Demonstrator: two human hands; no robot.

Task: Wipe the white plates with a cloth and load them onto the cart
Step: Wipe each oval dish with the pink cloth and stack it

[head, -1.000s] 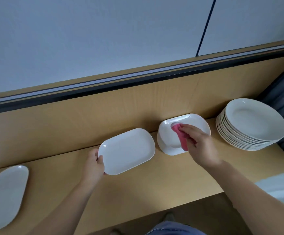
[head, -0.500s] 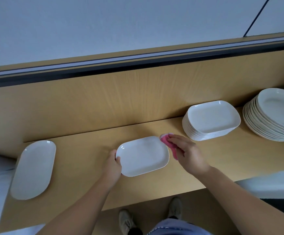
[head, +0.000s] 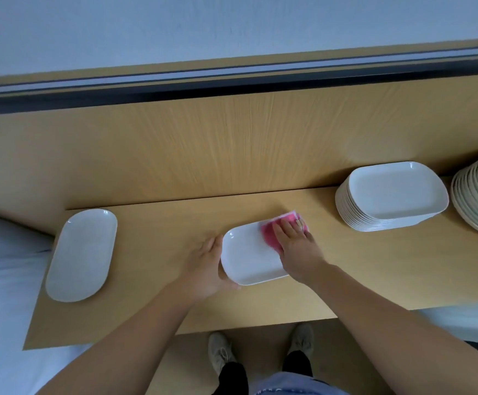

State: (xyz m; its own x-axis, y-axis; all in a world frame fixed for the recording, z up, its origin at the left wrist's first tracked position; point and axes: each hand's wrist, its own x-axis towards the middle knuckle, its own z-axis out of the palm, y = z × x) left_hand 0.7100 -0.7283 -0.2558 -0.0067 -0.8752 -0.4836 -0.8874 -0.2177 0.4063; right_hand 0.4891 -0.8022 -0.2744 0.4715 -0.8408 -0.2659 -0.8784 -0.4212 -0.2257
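**Wiping a plate, mid-stroke**

Fingers of the right hand lie flat and together, pressing the pink cloth onto the plate; the left hand clasps its left edge on the bench; next, probably sweep the cloth leftward.

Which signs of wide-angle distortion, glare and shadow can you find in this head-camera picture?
Head view: the dark rail along the wall bows slightly, a wide-angle effect; small glints mark the rims of the white rectangular plate being wiped and the white oval plate; lighting is soft and even, with faint shadows under the stack of white rectangular plates.
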